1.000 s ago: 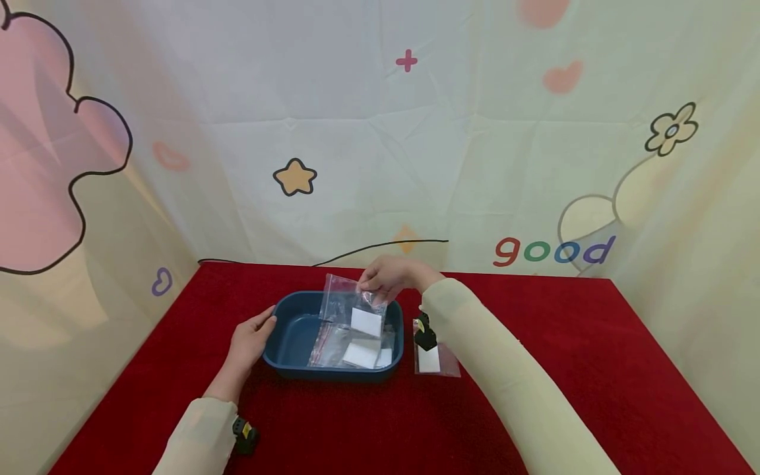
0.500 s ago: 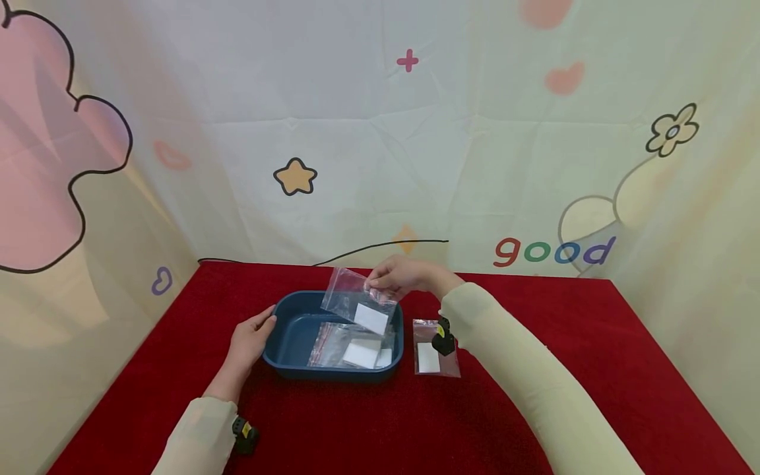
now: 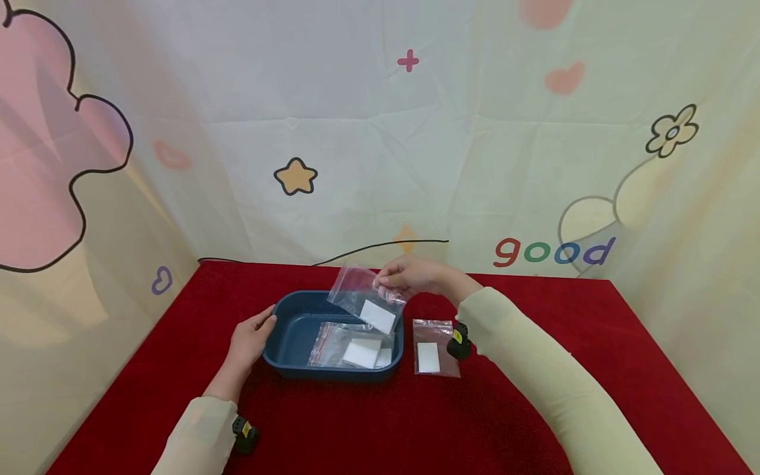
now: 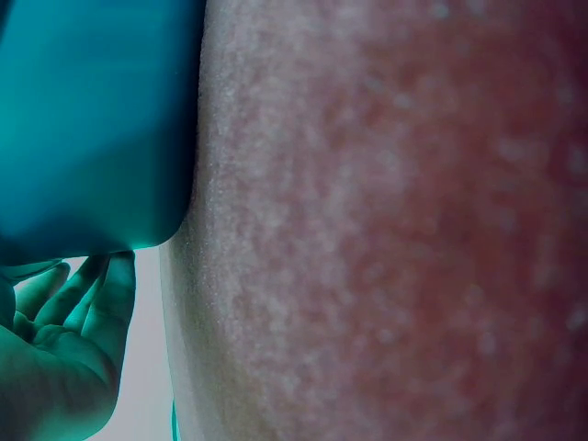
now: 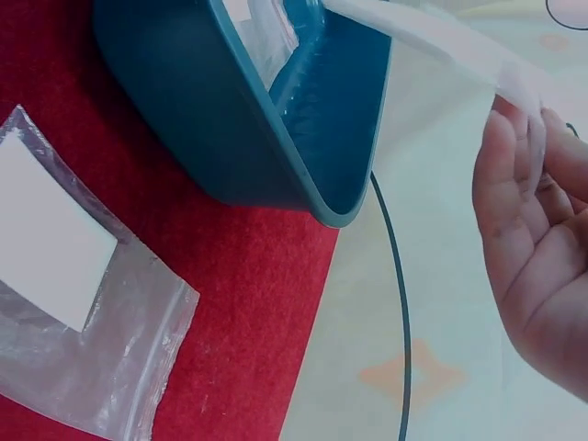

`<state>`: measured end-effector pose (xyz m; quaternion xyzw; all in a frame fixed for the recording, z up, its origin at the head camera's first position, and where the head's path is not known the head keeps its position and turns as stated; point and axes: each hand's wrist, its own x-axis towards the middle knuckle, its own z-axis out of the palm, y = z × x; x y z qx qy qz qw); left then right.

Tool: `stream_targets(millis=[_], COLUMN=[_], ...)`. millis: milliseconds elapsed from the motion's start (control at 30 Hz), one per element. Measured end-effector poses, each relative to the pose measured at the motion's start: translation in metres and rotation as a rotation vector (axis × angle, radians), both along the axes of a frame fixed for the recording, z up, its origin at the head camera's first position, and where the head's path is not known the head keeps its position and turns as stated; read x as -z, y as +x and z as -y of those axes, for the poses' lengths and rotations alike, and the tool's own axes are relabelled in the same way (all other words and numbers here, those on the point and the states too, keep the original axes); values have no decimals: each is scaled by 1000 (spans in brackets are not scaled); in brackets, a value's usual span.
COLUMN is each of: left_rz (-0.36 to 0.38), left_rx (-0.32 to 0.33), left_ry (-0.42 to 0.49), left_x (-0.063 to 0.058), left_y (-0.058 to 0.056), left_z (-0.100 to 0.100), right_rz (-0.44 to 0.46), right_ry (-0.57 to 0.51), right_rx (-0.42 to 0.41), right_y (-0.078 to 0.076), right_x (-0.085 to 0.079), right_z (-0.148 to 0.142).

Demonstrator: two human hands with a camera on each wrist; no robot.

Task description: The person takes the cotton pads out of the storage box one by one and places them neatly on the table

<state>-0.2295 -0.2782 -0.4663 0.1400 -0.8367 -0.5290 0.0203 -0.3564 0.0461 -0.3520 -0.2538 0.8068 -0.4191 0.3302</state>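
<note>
My right hand [image 3: 410, 274] pinches the edge of a clear zip bag [image 3: 353, 287] with a white card-like piece [image 3: 378, 316] inside. That bag hangs tilted above the right half of a blue plastic basin [image 3: 332, 376]. At the basin's left end, my left hand [image 3: 249, 340] holds the rim; its fingers [image 4: 110, 303] reach up to the outer wall in the left wrist view. More clear zip bags [image 3: 332, 343] with white pieces [image 3: 361, 353] lie inside the basin, overlapping. Another zip bag [image 5: 129, 322], also with a white piece, lies flat on the cloth right of the basin.
A red cloth [image 3: 332, 429] covers the table. Behind it hangs a pale printed curtain [image 3: 356, 132], which also closes in both sides. A small black device is strapped at each wrist.
My right hand has moved to the right and slightly up, carrying the zip bag, which now tilts more. The left hand and basin have stayed in place.
</note>
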Motion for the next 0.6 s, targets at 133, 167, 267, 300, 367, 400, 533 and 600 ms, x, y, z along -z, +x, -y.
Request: stream_targets(millis=[133, 167, 267, 300, 367, 400, 533, 600], left_rz=[6, 8, 10, 10, 10, 11, 11, 9], left_rx=[0, 0, 1, 2, 5, 6, 5, 3], left_ry=[-3, -4, -4, -3, -2, -1, 0, -1], left_x=[0, 0, 0, 0, 0, -1, -1, -2], left_y=[0, 0, 0, 0, 0, -1, 0, 0], left_z=[1, 1, 1, 1, 1, 1, 0, 0], right_rz=[-16, -14, -8, -4, 5, 10, 32, 30], right_ry=[-16, -24, -51, -62, -85, -99, -136, -143], right_rx=[60, 80, 126, 138, 159, 164, 187, 197], right_y=[5, 6, 8, 9, 9, 9, 10, 11], right_x=[-1, -1, 1, 2, 5, 6, 9, 11], right_z=[-6, -8, -14, -17, -22, -25, -36, -42])
